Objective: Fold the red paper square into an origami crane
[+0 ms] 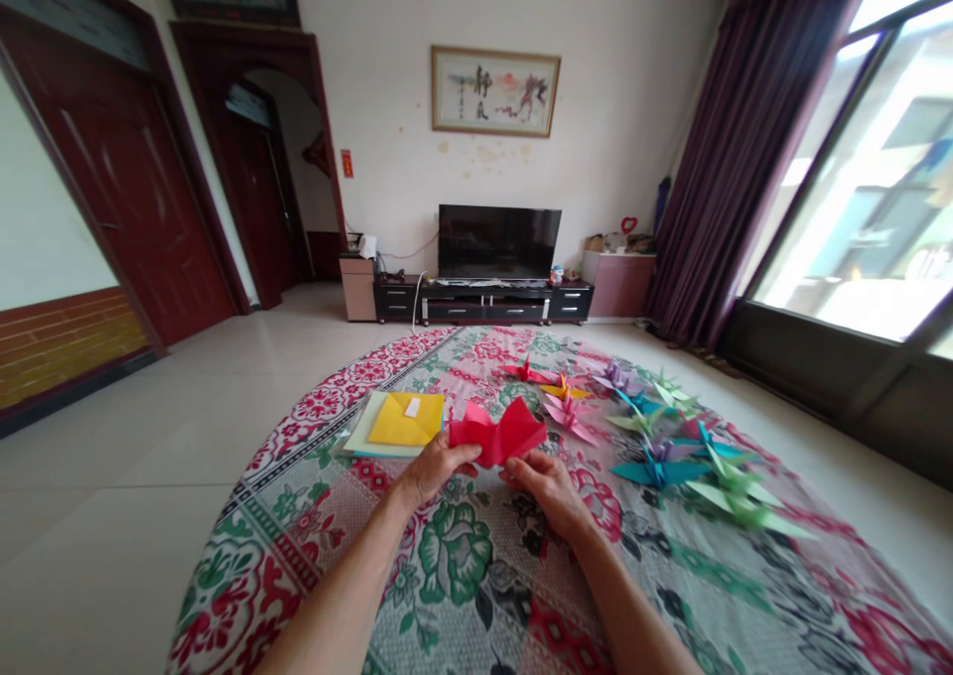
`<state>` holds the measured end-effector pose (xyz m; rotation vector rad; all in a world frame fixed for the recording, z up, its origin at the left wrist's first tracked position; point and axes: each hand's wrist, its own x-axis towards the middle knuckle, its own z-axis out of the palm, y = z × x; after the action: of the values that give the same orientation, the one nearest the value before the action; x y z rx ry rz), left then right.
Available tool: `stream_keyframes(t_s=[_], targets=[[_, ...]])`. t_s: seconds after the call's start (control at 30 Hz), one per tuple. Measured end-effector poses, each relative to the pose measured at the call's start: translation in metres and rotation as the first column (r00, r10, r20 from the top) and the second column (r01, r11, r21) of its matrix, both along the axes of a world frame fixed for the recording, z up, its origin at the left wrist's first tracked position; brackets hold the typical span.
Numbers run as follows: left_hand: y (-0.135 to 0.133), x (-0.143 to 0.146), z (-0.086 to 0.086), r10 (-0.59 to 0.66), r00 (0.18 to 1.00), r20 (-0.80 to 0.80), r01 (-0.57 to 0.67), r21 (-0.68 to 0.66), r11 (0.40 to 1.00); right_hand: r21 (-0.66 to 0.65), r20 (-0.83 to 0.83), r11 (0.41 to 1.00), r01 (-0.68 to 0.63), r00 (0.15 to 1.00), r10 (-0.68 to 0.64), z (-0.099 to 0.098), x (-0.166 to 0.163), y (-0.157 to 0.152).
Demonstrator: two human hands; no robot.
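A partly folded sheet of red origami paper is held up over the middle of the table, creased with two raised peaks. My left hand pinches its left end, thumb on the near face. At its lower right edge my right hand grips it between thumb and fingers. Left of the paper lies a stack of square sheets, with a yellow sheet on top bearing a small white piece. Several folded paper cranes stand to the right, among them a blue crane and a pink crane.
A patterned cloth covers the round table. Green cranes sit near its right edge; a red crane and a yellow crane are farther back. Beyond the table, a television stands on a low cabinet.
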<state>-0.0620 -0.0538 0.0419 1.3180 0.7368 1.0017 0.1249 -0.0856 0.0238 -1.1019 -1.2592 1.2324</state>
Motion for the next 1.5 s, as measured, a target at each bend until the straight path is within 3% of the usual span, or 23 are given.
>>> stream_keyframes(t_s=[0.2,0.3,0.37,0.47,0.97,1.2,1.5], targets=[[-0.005,0.018,0.007,0.177,0.972,0.157,-0.187,0.049,0.981,-0.013,-0.112,0.991,0.131,0.985,-0.132,-0.003,-0.008,0.004],[-0.009,0.031,0.006,0.375,0.886,0.272,-0.367,-0.080,0.927,-0.015,-0.185,0.978,0.208,0.961,-0.207,-0.003,-0.014,0.005],[-0.010,0.038,0.002,0.433,0.861,0.267,-0.402,-0.164,0.901,-0.011,-0.215,0.971,0.237,0.948,-0.234,-0.003,-0.017,0.005],[-0.011,0.045,-0.005,0.403,0.895,0.193,-0.370,-0.185,0.911,0.011,-0.238,0.970,0.241,0.943,-0.231,-0.002,-0.020,0.004],[-0.008,0.043,-0.014,0.375,0.927,-0.017,-0.373,0.062,0.926,0.060,-0.085,0.961,0.269,0.961,-0.263,0.004,-0.020,0.000],[-0.008,0.044,-0.013,0.396,0.918,-0.023,-0.394,0.049,0.918,0.053,-0.052,0.962,0.269,0.963,-0.266,0.003,-0.020,0.000],[-0.010,0.044,-0.010,0.385,0.922,-0.033,-0.383,0.052,0.922,0.021,-0.244,0.975,0.222,0.947,-0.211,-0.002,-0.018,0.003]])
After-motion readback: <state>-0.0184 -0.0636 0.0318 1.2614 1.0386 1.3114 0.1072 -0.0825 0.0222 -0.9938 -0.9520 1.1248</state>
